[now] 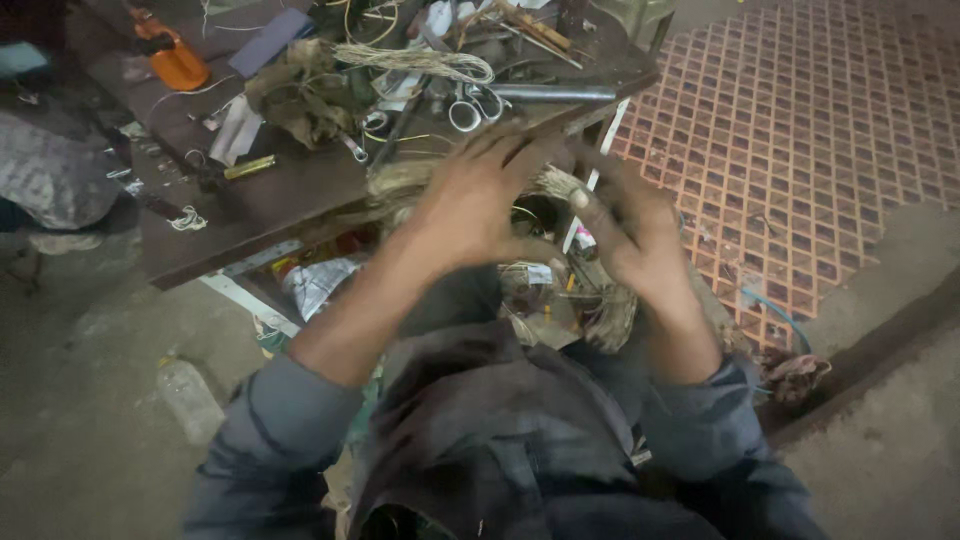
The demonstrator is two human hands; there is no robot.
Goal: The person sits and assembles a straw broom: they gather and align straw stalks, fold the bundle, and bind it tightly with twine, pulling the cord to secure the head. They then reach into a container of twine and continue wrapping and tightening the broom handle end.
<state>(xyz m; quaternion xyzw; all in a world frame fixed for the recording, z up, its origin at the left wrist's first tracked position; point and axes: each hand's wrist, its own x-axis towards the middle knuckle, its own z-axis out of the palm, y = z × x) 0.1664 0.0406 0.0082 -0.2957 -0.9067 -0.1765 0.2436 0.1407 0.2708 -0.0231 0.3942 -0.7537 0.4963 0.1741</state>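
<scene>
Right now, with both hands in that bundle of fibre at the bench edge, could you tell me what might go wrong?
1. The left hand and right hand are blurred, so the grip on the fibre bundle may be loose; strands could slip or tangle.
2. Metal rings and a steel tube lie near the bench edge; a tug might drag them off.
3. Loose scraps below could snag the hanging fibre.

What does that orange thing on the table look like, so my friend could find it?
Look at the dark brown workbench, cluttered with wire and metal rings. Go to its far left corner, well away from both hands. The orange container sits there, rounded with a dark top, the only bright orange thing among grey and tan clutter.
</scene>
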